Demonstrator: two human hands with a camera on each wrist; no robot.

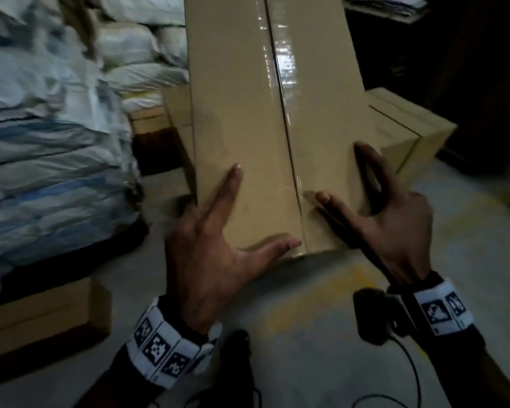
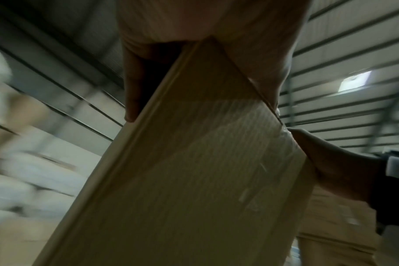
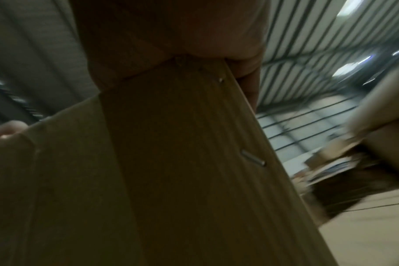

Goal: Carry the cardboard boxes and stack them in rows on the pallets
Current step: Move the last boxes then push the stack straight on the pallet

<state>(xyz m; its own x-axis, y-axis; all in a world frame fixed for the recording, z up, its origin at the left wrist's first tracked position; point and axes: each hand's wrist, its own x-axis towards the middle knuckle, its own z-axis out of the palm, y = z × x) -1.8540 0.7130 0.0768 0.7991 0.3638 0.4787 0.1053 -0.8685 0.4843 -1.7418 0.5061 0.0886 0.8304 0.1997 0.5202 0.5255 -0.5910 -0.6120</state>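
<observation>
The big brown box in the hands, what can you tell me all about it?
The long brown cardboard box is plain and sealed: clear shiny tape runs down the seam in the middle of its top. A metal staple shows on one side. It is held up off the grey floor, pointing away from the person. The left hand and the right hand press its near corners with spread fingers.

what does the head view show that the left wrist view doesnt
Only the head view: the taped top seam of the carried box, white sacks stacked on the left, another cardboard box on the floor to the right, and both wristbands.
Only the left wrist view: the corrugated roof with a skylight.
Both: the box held between the left hand and the right hand, with fingers spread against it.
</observation>
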